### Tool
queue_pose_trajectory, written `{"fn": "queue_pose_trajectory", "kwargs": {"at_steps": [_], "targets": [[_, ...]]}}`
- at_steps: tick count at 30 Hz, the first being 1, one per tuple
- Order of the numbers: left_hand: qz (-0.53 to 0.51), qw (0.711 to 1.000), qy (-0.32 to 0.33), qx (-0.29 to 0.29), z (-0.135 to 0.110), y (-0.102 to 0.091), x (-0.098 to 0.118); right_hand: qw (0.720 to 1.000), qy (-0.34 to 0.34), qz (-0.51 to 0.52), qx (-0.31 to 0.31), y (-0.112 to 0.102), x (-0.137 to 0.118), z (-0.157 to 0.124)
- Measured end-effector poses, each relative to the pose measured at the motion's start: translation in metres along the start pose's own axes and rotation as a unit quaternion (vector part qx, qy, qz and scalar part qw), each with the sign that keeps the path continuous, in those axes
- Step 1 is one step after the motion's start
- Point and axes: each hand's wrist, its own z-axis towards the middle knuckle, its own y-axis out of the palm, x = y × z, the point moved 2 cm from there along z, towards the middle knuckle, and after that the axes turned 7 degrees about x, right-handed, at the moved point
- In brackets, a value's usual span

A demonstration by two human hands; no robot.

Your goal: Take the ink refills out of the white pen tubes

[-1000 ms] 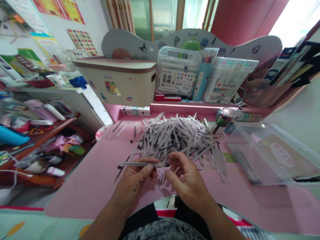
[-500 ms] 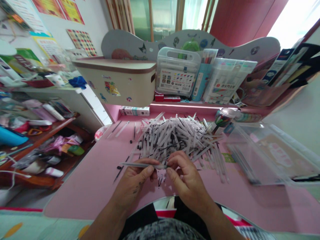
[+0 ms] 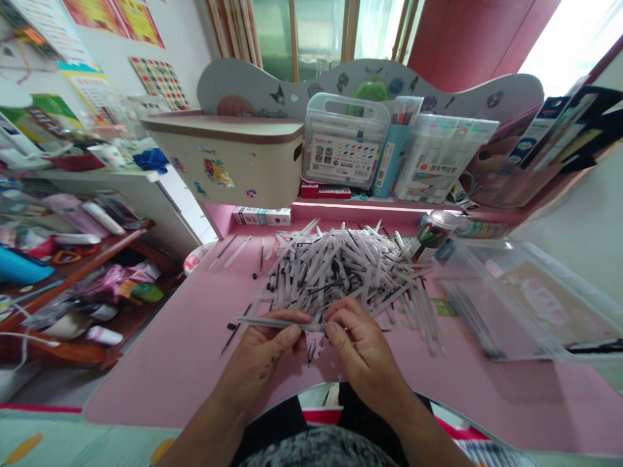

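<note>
Above the near part of the smooth pink table [image 3: 160, 363], a slim translucent plastic pen [image 3: 260, 321] is held crosswise, apparently for steadiness, by the left hand's [image 3: 263, 353] fingers clamped around its barrel, its right end being pinched by the right hand's [image 3: 363, 340] fingers

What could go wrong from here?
- The thin pen between the left hand and right hand could slip.
- The loose pen pile, just beyond the hands, might slide if nudged.
- Dark marks on the desk below may smear, if wet.
</note>
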Motion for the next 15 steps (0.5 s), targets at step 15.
{"fn": "queue_pose_trajectory", "kwargs": {"at_steps": [15], "targets": [[0.010,1.000,0.004,-0.007,0.0012,-0.0018,-0.0017,1.000,0.019,0.008,-0.007,0.0019,0.0035,-0.0023]]}}
